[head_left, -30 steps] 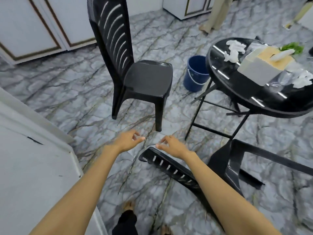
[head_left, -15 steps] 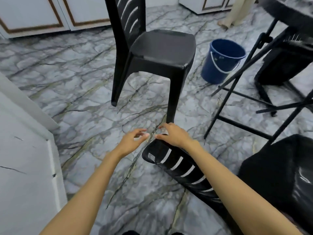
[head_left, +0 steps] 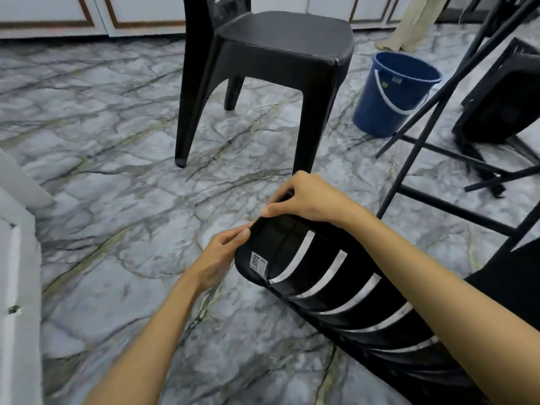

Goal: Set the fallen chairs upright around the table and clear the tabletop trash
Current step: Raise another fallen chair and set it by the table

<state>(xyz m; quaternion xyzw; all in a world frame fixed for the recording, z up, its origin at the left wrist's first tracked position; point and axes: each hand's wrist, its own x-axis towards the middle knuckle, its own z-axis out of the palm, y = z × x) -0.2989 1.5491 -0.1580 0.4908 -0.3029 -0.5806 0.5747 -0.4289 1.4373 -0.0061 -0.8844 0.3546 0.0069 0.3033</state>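
Note:
A black plastic chair lies fallen on the marble floor, its slatted backrest (head_left: 330, 276) pointing toward me with a white label near the top edge. My right hand (head_left: 309, 200) grips the top rim of that backrest, fingers curled over it. My left hand (head_left: 222, 255) holds the rim's left corner, thumb and fingers pinched on the edge. A second black chair (head_left: 277, 45) stands upright just beyond. The table shows only by its black metal legs (head_left: 432, 118) at the right; the tabletop and its trash are out of view.
A blue bucket (head_left: 391, 92) with a white handle stands on the floor between the upright chair and the table legs. Another black chair (head_left: 502, 97) lies tipped behind the legs. White cabinets line the far wall, a white panel (head_left: 17, 273) is at my left, and someone's leg (head_left: 409, 24) stands far back.
Both hands have closed onto the top rim of the fallen chair's backrest. My view has dropped lower and closer, and the tabletop has left the frame.

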